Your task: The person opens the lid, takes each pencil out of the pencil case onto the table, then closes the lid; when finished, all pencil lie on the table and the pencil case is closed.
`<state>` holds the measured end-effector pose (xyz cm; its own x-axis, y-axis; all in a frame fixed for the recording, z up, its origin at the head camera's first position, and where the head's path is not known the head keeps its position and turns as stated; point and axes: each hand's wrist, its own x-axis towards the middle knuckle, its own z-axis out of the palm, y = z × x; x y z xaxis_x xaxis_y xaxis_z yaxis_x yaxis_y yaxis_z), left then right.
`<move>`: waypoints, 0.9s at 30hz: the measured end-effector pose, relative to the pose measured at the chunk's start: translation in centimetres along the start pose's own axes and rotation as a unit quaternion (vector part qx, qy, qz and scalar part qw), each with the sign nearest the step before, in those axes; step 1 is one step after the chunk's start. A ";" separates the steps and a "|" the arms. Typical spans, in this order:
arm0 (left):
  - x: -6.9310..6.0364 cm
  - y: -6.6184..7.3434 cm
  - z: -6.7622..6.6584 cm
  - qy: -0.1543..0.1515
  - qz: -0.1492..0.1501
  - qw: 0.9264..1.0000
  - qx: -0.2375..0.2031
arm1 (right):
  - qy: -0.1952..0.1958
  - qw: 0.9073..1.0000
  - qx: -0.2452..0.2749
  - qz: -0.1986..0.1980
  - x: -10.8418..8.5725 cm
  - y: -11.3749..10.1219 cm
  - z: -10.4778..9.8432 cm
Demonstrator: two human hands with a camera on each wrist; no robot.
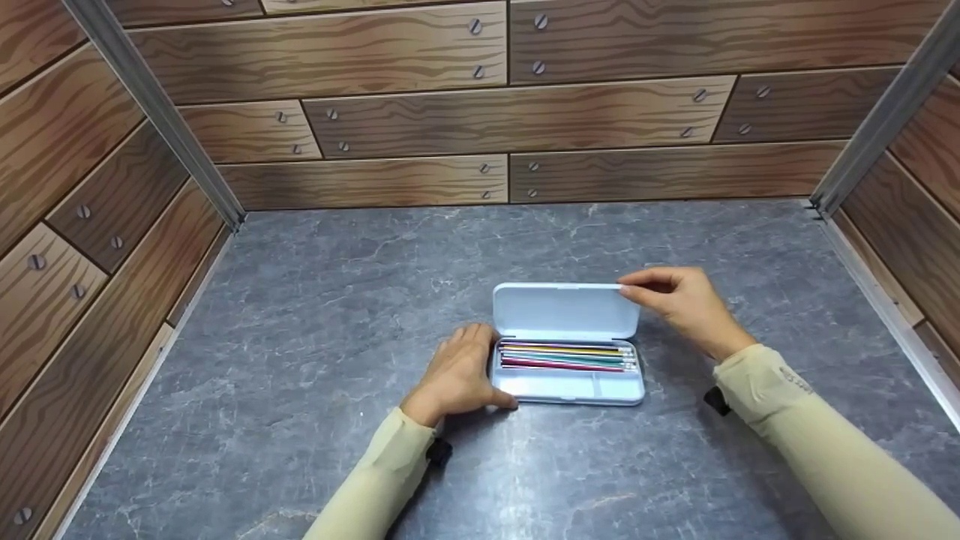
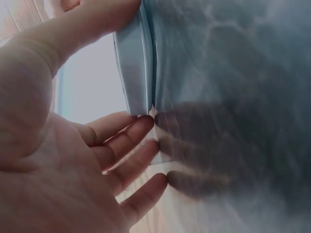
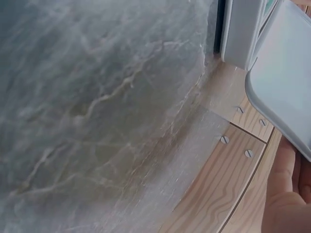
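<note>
The pencil case (image 1: 547,385) looks light, stiff, best held endwise: left fingers (image 1: 471,334) curl round its left end, right fingers (image 1: 651,275) pinch its lid (image 1: 562,311)

We're looking at a smooth plastic-looking case (image 1: 547,385), glossy pencils (image 1: 562,358), a smooth marble-look tabletop (image 1: 337,300) with some shine, wood-look walls (image 1: 525,120), greyish metal-looking posts (image 1: 150,94) and matt, wrinkly cloth sleeves (image 1: 817,439).

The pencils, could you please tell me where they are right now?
In the head view, the pencils lie slightly right of centre, in the rear part of the open case, just in front of its raised lid.
</note>
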<state>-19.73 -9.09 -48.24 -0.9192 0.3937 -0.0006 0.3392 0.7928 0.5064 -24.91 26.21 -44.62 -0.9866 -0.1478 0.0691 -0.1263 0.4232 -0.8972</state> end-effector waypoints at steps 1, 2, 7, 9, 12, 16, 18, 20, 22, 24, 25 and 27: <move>0.0 0.0 0.0 -0.001 0.001 1.000 -0.001 | -0.001 1.000 0.001 0.001 0.1 0.1 0.0; 0.0 -0.1 0.0 -0.003 0.001 1.000 -0.003 | -0.001 1.000 0.002 0.003 0.1 0.2 -0.1; -0.1 -0.1 0.0 -0.009 0.002 1.000 -0.021 | -0.003 1.000 -0.004 0.008 0.3 0.5 0.0; -0.2 -0.1 0.0 -0.012 0.003 1.000 -0.023 | 0.003 1.000 -0.016 0.004 0.3 0.3 0.1; -0.2 -0.1 0.0 -0.012 0.008 1.000 -0.013 | 0.047 0.996 -0.064 -0.035 -0.2 -0.3 0.8; -0.2 -0.2 -0.1 -0.017 0.015 1.000 -0.002 | 0.137 0.963 -0.155 -0.171 -1.4 -1.4 2.5; -0.2 -0.2 -0.2 -0.018 0.013 1.000 -0.005 | 0.151 0.937 -0.193 -0.251 -2.0 -2.1 3.4; -0.2 -0.2 -0.3 -0.013 0.014 1.000 -0.005 | 0.124 0.916 -0.218 -0.314 -2.5 -2.6 4.2; -0.2 -0.2 -0.3 -0.009 0.015 1.000 -0.004 | 0.070 0.906 -0.241 -0.342 -2.9 -2.9 4.8; -0.2 -0.2 -0.3 -0.006 0.016 1.000 -0.004 | 0.004 0.906 -0.260 -0.335 -3.2 -2.9 5.3; -0.2 -0.2 -0.3 -0.006 0.016 1.000 -0.003 | -0.027 0.908 -0.269 -0.321 -3.2 -2.8 5.4; -0.2 -0.2 -0.2 -0.008 0.016 1.000 -0.002 | -0.078 0.908 -0.290 -0.291 -3.4 -2.5 5.5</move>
<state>-19.69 -9.42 -48.14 -0.9045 0.4266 0.0014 0.3676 0.7778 0.5098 -20.70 20.74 -45.06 -0.7147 -0.6030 0.3545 -0.6993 0.6261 -0.3449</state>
